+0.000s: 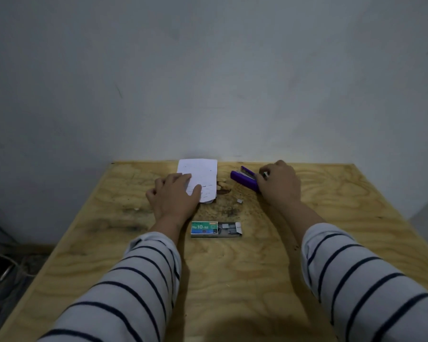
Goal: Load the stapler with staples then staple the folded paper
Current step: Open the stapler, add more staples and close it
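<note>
A folded white paper [205,176] lies at the far edge of the wooden table [232,280], near the wall. My left hand [172,196] rests flat on its left lower part, fingers spread. A purple stapler [244,180] lies to the right of the paper, its top partly lifted so that metal shows. My right hand [278,185] grips the stapler's right end. A staple box [215,229] marked No 10-1M lies nearer to me, its tray slid out to the right with staples showing. A small loose strip of staples [239,200] lies between the paper and the box.
A grey wall stands directly behind the table's far edge. Dark stains mark the wood around the paper and the box. Cables and dark clutter lie on the floor at the left. Both arms wear striped sleeves.
</note>
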The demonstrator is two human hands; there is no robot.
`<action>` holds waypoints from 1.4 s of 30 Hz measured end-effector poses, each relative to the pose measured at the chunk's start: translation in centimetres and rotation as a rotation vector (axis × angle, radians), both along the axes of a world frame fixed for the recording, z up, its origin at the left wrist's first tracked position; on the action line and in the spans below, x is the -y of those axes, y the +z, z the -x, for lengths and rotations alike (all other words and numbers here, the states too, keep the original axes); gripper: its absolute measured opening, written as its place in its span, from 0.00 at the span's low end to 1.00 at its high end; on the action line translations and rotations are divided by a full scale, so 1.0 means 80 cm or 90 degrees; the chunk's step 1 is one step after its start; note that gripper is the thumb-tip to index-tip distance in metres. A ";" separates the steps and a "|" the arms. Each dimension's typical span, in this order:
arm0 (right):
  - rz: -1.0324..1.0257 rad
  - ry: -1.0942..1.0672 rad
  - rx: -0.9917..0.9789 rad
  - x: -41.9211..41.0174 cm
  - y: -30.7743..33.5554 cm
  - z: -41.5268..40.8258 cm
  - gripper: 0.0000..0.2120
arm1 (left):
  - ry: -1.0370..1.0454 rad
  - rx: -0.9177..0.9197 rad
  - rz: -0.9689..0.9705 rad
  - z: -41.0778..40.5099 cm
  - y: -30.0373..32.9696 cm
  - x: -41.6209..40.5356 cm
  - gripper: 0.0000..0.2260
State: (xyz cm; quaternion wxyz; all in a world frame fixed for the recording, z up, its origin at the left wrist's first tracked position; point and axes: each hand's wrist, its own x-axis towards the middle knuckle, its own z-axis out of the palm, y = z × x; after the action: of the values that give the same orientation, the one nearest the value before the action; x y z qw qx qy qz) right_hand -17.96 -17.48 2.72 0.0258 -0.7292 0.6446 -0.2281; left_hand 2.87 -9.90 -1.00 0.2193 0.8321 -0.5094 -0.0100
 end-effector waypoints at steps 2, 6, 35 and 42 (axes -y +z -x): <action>-0.036 0.030 -0.085 -0.001 0.000 -0.009 0.21 | -0.002 -0.003 0.003 0.000 0.000 0.000 0.22; -0.056 0.016 -0.141 -0.002 -0.006 -0.018 0.24 | -0.011 -0.014 0.013 -0.001 0.001 -0.002 0.21; -0.044 0.124 0.238 -0.067 0.069 -0.048 0.16 | -0.184 -0.431 0.307 0.044 0.088 -0.028 0.06; -0.238 -0.053 0.750 -0.055 0.075 -0.042 0.14 | -0.029 -0.744 0.369 0.034 0.096 -0.031 0.06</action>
State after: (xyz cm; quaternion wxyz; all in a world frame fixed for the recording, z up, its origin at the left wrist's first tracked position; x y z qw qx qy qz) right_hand -14.59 -13.05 8.74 0.4959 -0.4381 0.5792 -0.4761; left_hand 0.11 -7.46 6.66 0.6755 0.5855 -0.3057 -0.3276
